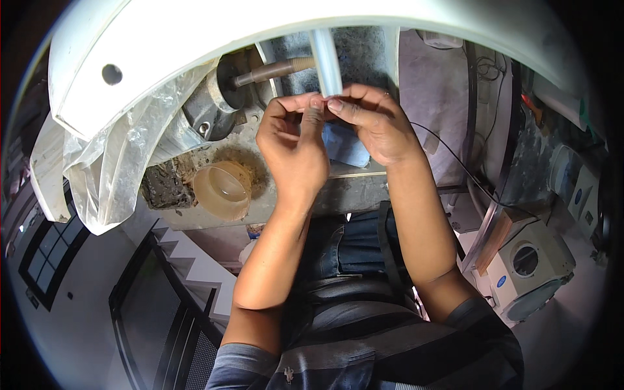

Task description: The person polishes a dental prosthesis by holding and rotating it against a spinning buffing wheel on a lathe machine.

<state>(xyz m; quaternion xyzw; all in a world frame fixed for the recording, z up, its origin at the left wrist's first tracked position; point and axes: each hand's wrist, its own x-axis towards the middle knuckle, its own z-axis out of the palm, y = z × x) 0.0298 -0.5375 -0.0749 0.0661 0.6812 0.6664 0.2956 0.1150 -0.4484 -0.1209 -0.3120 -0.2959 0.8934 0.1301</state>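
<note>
My left hand [296,136] and my right hand [377,123] meet at the middle of the bench, thumbs and fingertips pinched together. Whatever is between the fingertips is too small and too covered to make out. Just beyond them is the lower end of a pale, shiny tube [327,62], which comes down from under a white hood [260,23]. A blue cloth or sheet [346,146] lies below my hands, partly hidden by them. To the left, a brown tapered spindle [273,71] juts from a grey round machine housing [211,104] toward the tube.
A cloudy plastic tub [222,190] with some liquid stands at the bench's left front, beside a dark, dirty block [168,185]. Clear plastic sheeting [110,162] hangs at the left. A black cable [455,162] runs down the right toward a beige boxy device [530,263].
</note>
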